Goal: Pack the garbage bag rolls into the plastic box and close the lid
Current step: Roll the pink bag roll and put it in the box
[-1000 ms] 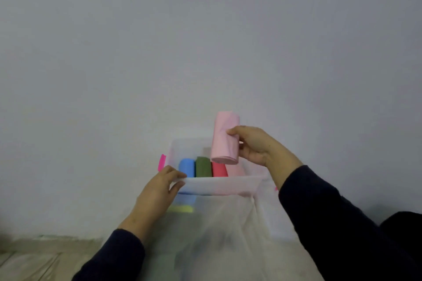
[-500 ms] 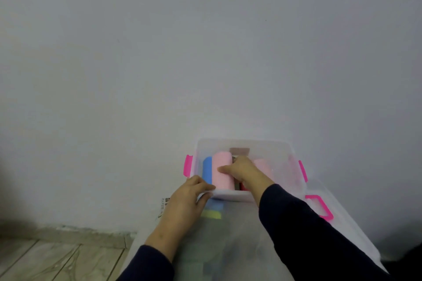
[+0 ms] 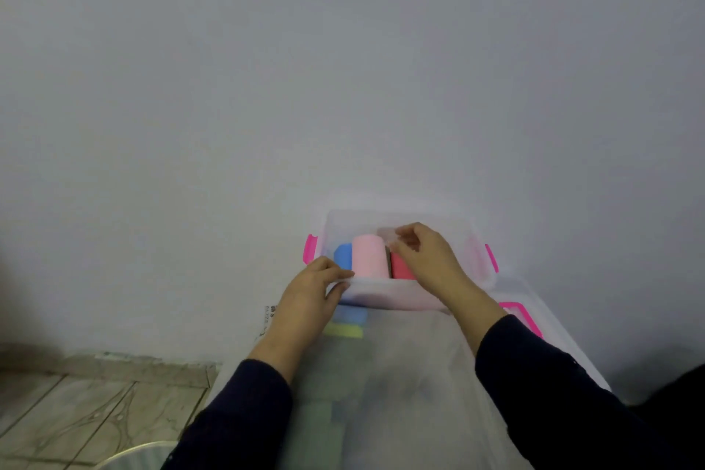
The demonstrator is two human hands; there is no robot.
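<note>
A: What are the fingers doing?

B: The left hand [image 3: 311, 292] has its fingers [image 3: 337, 288] curled over the near rim of the plastic box [image 3: 396, 296], thumb on top, pinching that wall. The right hand [image 3: 427, 259] reaches into the box; its fingers [image 3: 404, 238] are loosely bent, tips close together, but whether they pinch anything I cannot tell, since that spot is blurred.

A: And the rolls?

B: Just left of the right fingers lies the pale pink roll [image 3: 369, 256], inside the box. Beyond it, toward the left fingers, a blue roll [image 3: 343, 256] peeks out. Under the right palm a red roll [image 3: 400, 266] shows only partly; something dark sits between red and pink, too hidden to name.

A: Further out?

B: Pink latches [image 3: 309, 248] clip the box's sides. The box rests on a larger clear bin [image 3: 400, 374] with a pink handle [image 3: 522, 317] by the right sleeve; blue and yellow shapes [image 3: 345, 324] below the left fingers show hazily through the plastic. Tiled floor [image 3: 87, 404] is cut off at the lower left.
</note>
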